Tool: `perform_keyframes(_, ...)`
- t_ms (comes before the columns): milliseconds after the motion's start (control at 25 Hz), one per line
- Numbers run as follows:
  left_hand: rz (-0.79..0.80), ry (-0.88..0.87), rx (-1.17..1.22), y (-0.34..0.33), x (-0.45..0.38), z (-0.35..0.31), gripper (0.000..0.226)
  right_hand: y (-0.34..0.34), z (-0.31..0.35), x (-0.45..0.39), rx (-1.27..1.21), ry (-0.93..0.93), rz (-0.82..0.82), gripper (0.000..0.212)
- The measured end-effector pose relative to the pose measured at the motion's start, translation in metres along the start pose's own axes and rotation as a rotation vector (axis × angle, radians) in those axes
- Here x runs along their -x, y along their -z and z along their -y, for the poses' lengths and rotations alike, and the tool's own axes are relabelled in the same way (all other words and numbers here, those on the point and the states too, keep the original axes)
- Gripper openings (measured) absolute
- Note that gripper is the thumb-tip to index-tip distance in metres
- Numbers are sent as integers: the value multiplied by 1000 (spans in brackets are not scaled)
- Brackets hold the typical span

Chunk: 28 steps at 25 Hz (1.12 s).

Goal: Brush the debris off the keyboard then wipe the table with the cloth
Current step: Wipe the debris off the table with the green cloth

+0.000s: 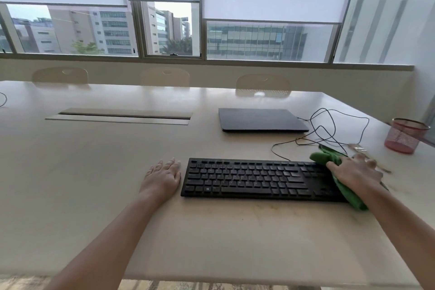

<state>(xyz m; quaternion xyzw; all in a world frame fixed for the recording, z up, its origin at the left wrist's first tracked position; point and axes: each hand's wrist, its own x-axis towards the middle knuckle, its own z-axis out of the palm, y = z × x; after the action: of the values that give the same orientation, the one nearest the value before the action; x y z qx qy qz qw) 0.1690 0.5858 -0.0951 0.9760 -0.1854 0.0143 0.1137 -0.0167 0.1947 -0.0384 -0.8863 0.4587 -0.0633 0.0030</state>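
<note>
A black keyboard (254, 179) lies on the pale table (94, 172) in front of me. My right hand (355, 172) holds a bunched green cloth (329, 158) at the keyboard's right end, partly over its keys. The cloth hangs out below my wrist at the keyboard's near right corner. My left hand (164, 175) rests flat on the table, fingers straight, just beside the keyboard's left edge. A brush (369, 155) with a pale handle lies on the table just behind my right hand, blurred and partly hidden.
A closed dark laptop (261, 119) lies behind the keyboard, with tangled black cables (329, 132) to its right. A red mesh pen cup (404, 135) stands at the far right. A cable slot (120, 115) sits mid-table. Chairs (263, 85) line the far side.
</note>
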Motion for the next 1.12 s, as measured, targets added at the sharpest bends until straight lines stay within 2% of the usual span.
perform_keyframes(240, -23, -1, -2, 0, 0, -1, 48, -10, -33, 16, 0, -78, -30, 55)
perform_keyframes(480, -156, -11, 6, 2, 7, -5, 41, -9, -9, 56, 32, -43, -25, 56)
perform_keyframes(880, -296, -83, 36, 1, 16, -8, 33, -3, 122, 179, -82, 449, 36, 63)
perform_keyframes(1120, -294, -96, 61, 1, 17, -5, 33, 2, 167, 194, -209, 699, 86, 57)
